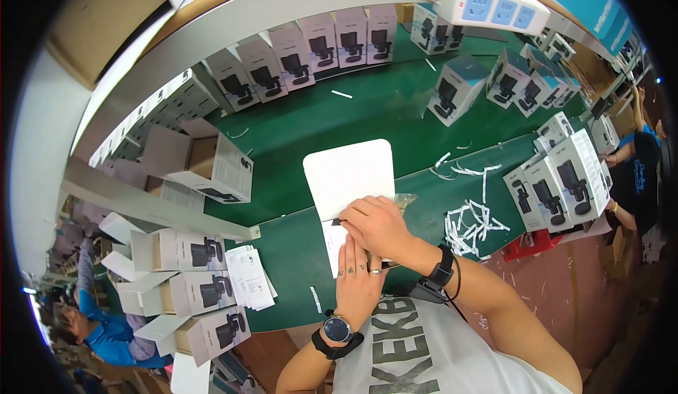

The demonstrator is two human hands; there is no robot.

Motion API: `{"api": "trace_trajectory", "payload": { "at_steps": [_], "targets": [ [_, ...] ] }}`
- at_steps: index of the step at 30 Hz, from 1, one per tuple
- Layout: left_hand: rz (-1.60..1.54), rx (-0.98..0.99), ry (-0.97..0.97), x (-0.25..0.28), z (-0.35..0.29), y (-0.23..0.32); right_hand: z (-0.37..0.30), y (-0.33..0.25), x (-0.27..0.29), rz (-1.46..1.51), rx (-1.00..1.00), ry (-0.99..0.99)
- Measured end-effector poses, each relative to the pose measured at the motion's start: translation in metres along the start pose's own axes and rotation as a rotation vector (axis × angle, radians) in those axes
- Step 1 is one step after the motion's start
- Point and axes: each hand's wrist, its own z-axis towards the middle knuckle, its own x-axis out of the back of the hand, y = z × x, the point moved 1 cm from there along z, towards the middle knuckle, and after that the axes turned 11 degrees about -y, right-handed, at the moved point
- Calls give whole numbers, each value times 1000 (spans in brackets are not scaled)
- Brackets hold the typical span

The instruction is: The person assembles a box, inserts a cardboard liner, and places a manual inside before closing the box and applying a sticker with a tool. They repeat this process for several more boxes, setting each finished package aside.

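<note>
Green, smooth-surfaced tabletop [293,253] spans a busy workroom; at its left edge lie open white cardboard boxes with black device pictures [205,289], flaps spread; just beside them rests a loose stack of white printed sheets [248,278]; directly before the person is a white, round-cornered card panel [349,175], its near edge meeting a white part mostly covered by the hands; the left hand [359,289] has fingers straight and close together, while the right hand [380,228] bends over those fingertips, near a small dark piece [336,222]; whether either grasps anything, I cannot tell; good handling here calls for light, even pressure, with the card kept square and uncreased; farther right lie tangled white paper strips [472,233], then closed, upright white boxes [575,175].
</note>
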Motion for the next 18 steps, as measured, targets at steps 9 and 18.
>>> {"api": "trace_trajectory", "payload": {
  "at_steps": [9, 18],
  "targets": [
    [-54, -2, 51, -6, -1, -2, 11, 4, -5, 80, 168, -82],
    [-86, 3, -27, -8, 0, -1, 20, -5, -4, 171, 143, -248]
  ]
}}
